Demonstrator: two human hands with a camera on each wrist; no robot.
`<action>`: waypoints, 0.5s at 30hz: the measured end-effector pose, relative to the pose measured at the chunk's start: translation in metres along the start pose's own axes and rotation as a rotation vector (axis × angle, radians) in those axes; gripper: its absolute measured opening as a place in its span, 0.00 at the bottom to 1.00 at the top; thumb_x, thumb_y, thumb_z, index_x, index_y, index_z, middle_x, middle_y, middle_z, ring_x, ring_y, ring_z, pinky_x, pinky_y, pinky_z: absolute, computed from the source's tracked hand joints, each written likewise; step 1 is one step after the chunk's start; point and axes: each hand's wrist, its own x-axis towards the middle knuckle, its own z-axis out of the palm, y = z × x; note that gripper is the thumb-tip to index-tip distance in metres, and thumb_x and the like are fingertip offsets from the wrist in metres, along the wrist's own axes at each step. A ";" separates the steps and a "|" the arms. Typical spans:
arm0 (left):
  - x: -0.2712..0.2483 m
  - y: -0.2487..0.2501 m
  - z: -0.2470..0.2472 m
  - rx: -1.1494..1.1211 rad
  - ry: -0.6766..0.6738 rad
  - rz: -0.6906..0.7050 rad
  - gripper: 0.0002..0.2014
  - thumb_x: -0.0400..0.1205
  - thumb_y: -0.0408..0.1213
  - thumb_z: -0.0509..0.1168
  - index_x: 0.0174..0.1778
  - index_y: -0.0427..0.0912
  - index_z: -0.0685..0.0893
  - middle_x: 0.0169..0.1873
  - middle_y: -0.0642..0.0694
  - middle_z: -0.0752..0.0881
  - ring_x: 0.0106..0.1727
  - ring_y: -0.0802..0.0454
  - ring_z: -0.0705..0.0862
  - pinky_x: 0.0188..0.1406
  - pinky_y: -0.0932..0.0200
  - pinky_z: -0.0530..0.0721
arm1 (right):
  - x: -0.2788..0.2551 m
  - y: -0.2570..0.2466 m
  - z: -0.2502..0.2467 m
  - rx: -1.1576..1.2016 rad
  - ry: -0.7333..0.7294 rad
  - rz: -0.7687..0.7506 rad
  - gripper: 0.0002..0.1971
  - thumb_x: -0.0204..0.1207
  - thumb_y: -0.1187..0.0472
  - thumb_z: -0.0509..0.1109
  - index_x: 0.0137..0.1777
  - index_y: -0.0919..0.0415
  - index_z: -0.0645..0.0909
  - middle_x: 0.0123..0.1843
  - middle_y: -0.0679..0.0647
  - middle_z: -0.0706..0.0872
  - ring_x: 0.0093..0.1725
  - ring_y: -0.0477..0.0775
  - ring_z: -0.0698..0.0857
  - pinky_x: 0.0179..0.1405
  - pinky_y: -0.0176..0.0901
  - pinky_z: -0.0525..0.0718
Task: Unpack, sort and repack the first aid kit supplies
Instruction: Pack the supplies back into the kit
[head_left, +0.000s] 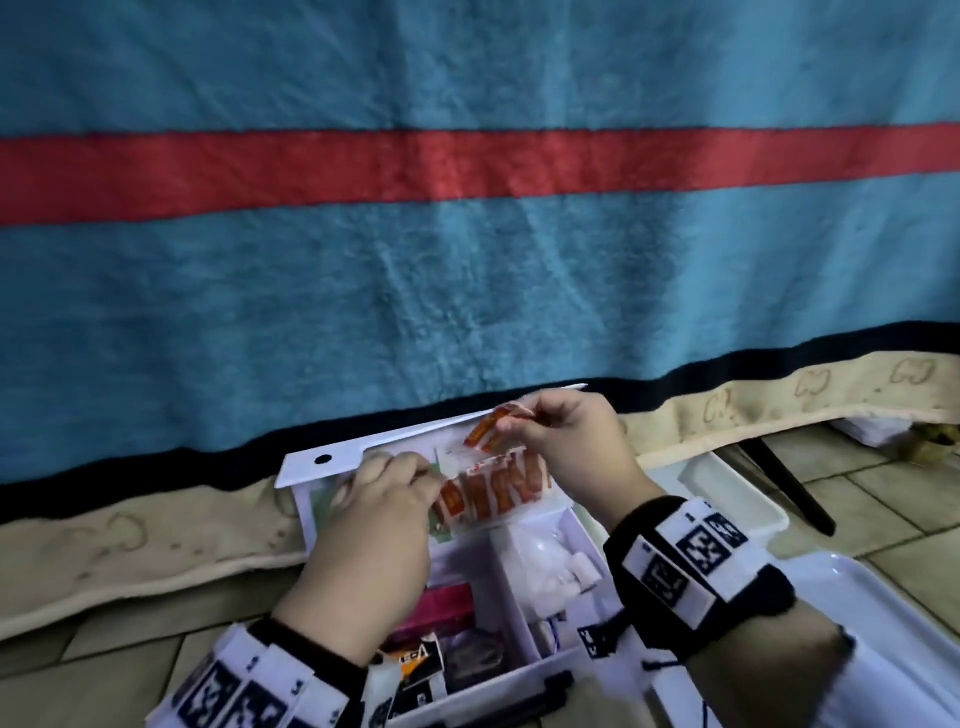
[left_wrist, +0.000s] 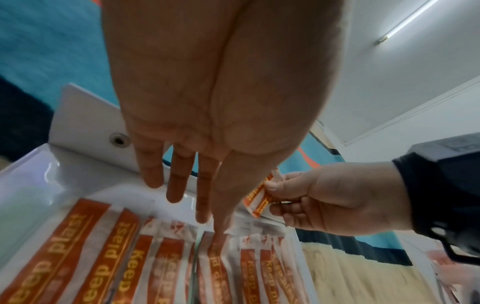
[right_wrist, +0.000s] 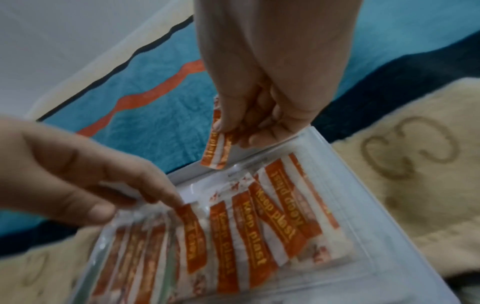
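Blue blanket with a red stripe hangs across the far side in the head view, and on the tiled floor before it we have the white first aid box (head_left: 524, 670) open, its compartments holding cotton and small packets, so we judge the sorting is barely begun. Our right hand (head_left: 566, 447) is lifted above the raised lid, pinching a few plasters (head_left: 485, 428); our left hand (head_left: 382, 512) lies on the clear bag of plasters (head_left: 493, 491). From the left wrist, the left fingers (left_wrist: 153, 176) reach straight out, the forefinger tip touching the bag (left_wrist: 166, 257). From the right wrist, thumb and curled fingers clamp the orange strips (right_wrist: 217, 152) just above the bag (right_wrist: 259, 218), with many more inside it.
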 end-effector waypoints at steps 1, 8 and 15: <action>0.000 0.001 -0.001 -0.003 -0.023 -0.004 0.31 0.76 0.25 0.62 0.75 0.51 0.71 0.69 0.55 0.73 0.71 0.50 0.67 0.67 0.54 0.70 | 0.002 0.000 0.003 -0.080 -0.008 -0.025 0.02 0.69 0.72 0.75 0.38 0.68 0.89 0.34 0.58 0.90 0.26 0.38 0.84 0.30 0.29 0.80; -0.005 0.001 -0.003 -0.078 -0.034 -0.041 0.33 0.79 0.25 0.57 0.77 0.59 0.65 0.72 0.62 0.69 0.73 0.55 0.63 0.68 0.59 0.65 | 0.007 -0.003 0.025 -0.808 -0.247 -0.145 0.09 0.72 0.61 0.72 0.48 0.51 0.90 0.47 0.50 0.92 0.48 0.52 0.87 0.45 0.39 0.81; -0.007 -0.004 0.004 -0.114 0.001 -0.048 0.32 0.80 0.25 0.58 0.77 0.58 0.67 0.72 0.63 0.70 0.72 0.56 0.64 0.68 0.60 0.65 | 0.007 -0.021 0.025 -0.837 -0.426 -0.107 0.08 0.74 0.58 0.71 0.52 0.50 0.87 0.40 0.48 0.87 0.43 0.49 0.83 0.41 0.36 0.76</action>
